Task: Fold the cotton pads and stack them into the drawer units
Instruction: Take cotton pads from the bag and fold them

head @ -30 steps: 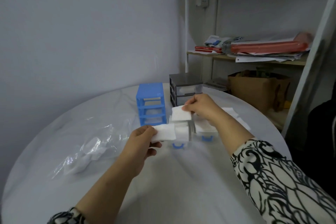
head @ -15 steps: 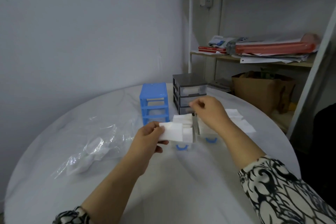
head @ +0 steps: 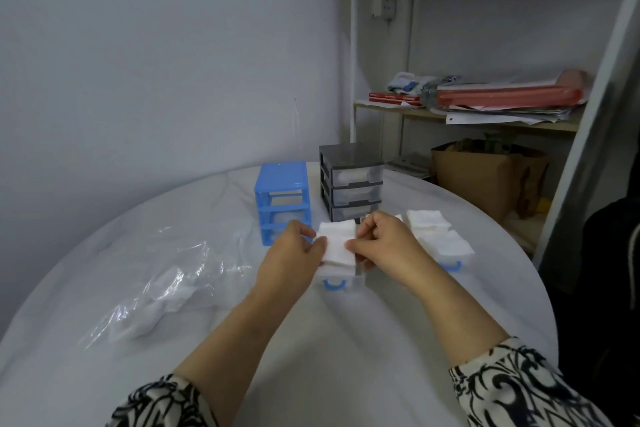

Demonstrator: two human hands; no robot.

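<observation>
A white cotton pad is held between the two hands above the middle of the tabletop. Its left edge is pinched by the thumb and fingers of the left hand, and its right edge is pinched by the thumb and fingers of the right hand. The pad is kept in the air, just over a clear drawer with a blue handle that has been pulled out and set on the tabletop. Further folded pads are seen stacked in this drawer, behind the one being held. A second clear drawer with a blue handle is placed to the right, mostly hidden by the right wrist, and more white pads are heaped on and around it. Behind the hands, a blue drawer unit is stood upright; whether all its slots are empty cannot be told. Just beside it, to the right, a dark grey drawer unit is stood with three clear drawers in place, white contents being visible inside them. Crumpled clear plastic wrapping is spread over the left part of the tabletop, with some white material seen beneath it. Black-and-white patterned sleeves are worn on both forearms. A shelf stands against the far wall, loaded with papers and a red folder, and a brown cardboard box is kept below.
</observation>
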